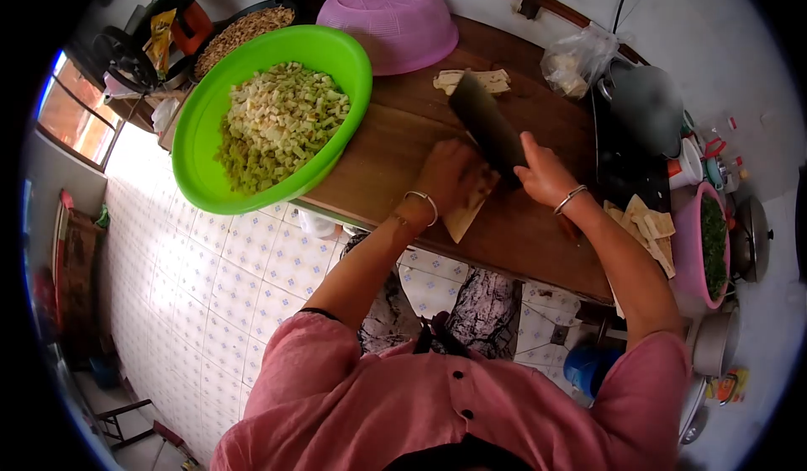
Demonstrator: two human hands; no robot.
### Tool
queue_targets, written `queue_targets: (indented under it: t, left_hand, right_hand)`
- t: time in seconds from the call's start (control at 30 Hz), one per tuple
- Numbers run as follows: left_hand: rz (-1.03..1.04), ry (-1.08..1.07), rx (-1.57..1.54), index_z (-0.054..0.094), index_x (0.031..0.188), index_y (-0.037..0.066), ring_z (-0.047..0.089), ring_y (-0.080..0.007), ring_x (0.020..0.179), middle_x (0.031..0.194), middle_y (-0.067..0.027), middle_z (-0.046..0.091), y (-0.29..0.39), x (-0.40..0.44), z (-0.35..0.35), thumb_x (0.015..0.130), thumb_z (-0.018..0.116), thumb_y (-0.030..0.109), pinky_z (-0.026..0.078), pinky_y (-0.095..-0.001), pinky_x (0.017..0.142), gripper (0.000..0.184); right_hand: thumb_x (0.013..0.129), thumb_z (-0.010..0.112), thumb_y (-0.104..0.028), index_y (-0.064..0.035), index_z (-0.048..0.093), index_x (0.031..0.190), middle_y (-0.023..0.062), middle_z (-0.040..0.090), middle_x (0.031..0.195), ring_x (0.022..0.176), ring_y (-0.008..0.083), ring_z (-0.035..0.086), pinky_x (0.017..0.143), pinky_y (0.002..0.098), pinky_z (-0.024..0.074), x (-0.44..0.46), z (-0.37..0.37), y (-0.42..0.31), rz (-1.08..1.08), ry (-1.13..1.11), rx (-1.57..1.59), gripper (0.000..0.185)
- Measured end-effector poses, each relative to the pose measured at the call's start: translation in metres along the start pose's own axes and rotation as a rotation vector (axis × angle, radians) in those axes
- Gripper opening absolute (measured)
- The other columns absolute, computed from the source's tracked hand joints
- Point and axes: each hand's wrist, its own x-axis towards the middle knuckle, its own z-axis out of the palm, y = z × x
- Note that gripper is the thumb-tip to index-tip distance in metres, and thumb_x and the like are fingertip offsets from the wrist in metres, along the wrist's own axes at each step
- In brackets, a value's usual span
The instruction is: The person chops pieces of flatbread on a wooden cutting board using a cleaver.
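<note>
My right hand [542,171] is closed round the handle of a broad, dark cleaver [487,122], its blade slanting up to the left. Beside the blade, my left hand [456,172] presses down on a pale, flat sheet of food [462,219] on the brown wooden table [370,147]; its fingertips are partly hidden. Beyond the cleaver lie more pale strips [472,82]. A large green basin [357,63] at the left holds chopped pale green and whitish pieces [286,122].
An upturned pink colander [388,25] stands at the back, a plastic bag [580,60] at the back right. Folded pale sheets [647,227] lie near my right forearm, beside a pink tub [691,252] of greens. A pan of brown bits [252,34] is behind the basin.
</note>
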Motion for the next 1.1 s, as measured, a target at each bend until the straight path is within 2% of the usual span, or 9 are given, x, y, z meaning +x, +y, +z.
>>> queue_targets:
  t: [0.1,0.3,0.53,0.73,0.8,0.87,0.9,0.97,1.1]
  left_hand:
    - [0.019,0.127,-0.001,0.058,0.094,0.006,0.047,-0.0374,0.094,0.096,-0.0165,0.054,-0.004,-0.002,0.004,0.074,0.058,0.013,0.040,-0.0443,0.083,0.020]
    - [-0.031,0.064,-0.019,0.057,0.098,0.005,0.047,-0.0362,0.096,0.099,-0.0159,0.053,-0.002,0.000,0.000,0.073,0.062,0.010,0.041,-0.0423,0.085,0.026]
    - [-0.133,-0.070,-0.004,0.057,0.102,0.005,0.047,-0.0365,0.099,0.102,-0.0172,0.053,0.001,0.004,-0.007,0.073,0.062,0.012,0.040,-0.0430,0.088,0.031]
    - [-0.175,-0.128,0.014,0.058,0.101,0.005,0.047,-0.0374,0.101,0.106,-0.0183,0.053,0.001,0.003,-0.005,0.074,0.061,0.012,0.040,-0.0446,0.089,0.029]
    - [-0.147,-0.111,-0.006,0.058,0.101,0.005,0.047,-0.0376,0.101,0.106,-0.0180,0.054,0.011,0.008,-0.010,0.074,0.061,0.012,0.040,-0.0451,0.088,0.028]
    - [-0.264,-0.367,-0.155,0.058,0.098,0.005,0.047,-0.0375,0.099,0.101,-0.0166,0.056,0.024,0.020,-0.029,0.073,0.061,0.014,0.039,-0.0453,0.086,0.027]
    - [-0.249,-0.381,-0.159,0.058,0.098,0.005,0.047,-0.0375,0.099,0.101,-0.0166,0.056,0.030,0.015,-0.026,0.073,0.061,0.014,0.039,-0.0453,0.086,0.027]
    - [-0.173,-0.126,-0.034,0.058,0.094,0.006,0.048,-0.0371,0.097,0.097,-0.0154,0.056,0.010,0.008,-0.010,0.072,0.062,0.016,0.039,-0.0443,0.085,0.025]
    - [-0.128,-0.003,-0.030,0.059,0.090,0.006,0.048,-0.0363,0.096,0.095,-0.0155,0.056,-0.002,-0.004,-0.002,0.071,0.062,0.018,0.040,-0.0434,0.085,0.022]
  right_hand:
    - [0.083,0.058,-0.011,0.0047,0.033,0.119,0.0292,0.058,0.082,0.083,0.0476,0.055,0.068,0.0501,0.0431,-0.013,-0.008,-0.002,0.020,0.044,-0.070,0.046]
    - [0.083,0.057,-0.009,0.0036,0.033,0.116,0.0284,0.059,0.081,0.079,0.0469,0.056,0.065,0.0519,0.0435,-0.037,-0.032,-0.036,0.037,-0.161,-0.266,0.043]
    - [0.081,0.056,-0.006,0.0026,0.034,0.110,0.0274,0.059,0.078,0.075,0.0461,0.056,0.064,0.0516,0.0447,-0.035,-0.041,-0.037,0.017,-0.300,-0.286,0.037]
    - [0.083,0.054,-0.007,0.0053,0.036,0.114,0.0272,0.058,0.078,0.076,0.0454,0.057,0.064,0.0505,0.0445,0.001,-0.012,-0.035,0.005,-0.277,-0.248,0.038]
    - [0.084,0.055,-0.008,0.0062,0.037,0.116,0.0272,0.058,0.077,0.076,0.0449,0.056,0.064,0.0496,0.0445,-0.003,-0.001,-0.024,-0.073,-0.132,-0.230,0.040]
    - [0.083,0.055,-0.009,0.0059,0.037,0.116,0.0270,0.058,0.077,0.076,0.0448,0.056,0.064,0.0497,0.0443,0.007,-0.006,-0.025,-0.034,-0.160,-0.192,0.040]
    - [0.083,0.056,-0.010,0.0057,0.038,0.116,0.0268,0.058,0.077,0.076,0.0447,0.056,0.064,0.0498,0.0442,-0.003,-0.010,-0.029,0.007,-0.183,-0.154,0.040]
    - [0.083,0.056,-0.010,0.0050,0.038,0.116,0.0268,0.058,0.077,0.076,0.0447,0.056,0.064,0.0500,0.0443,-0.011,-0.012,-0.027,-0.013,-0.195,-0.176,0.040]
    - [0.082,0.056,-0.007,0.0033,0.037,0.117,0.0265,0.059,0.078,0.077,0.0445,0.057,0.064,0.0503,0.0449,-0.026,-0.018,-0.023,0.006,-0.237,-0.211,0.042]
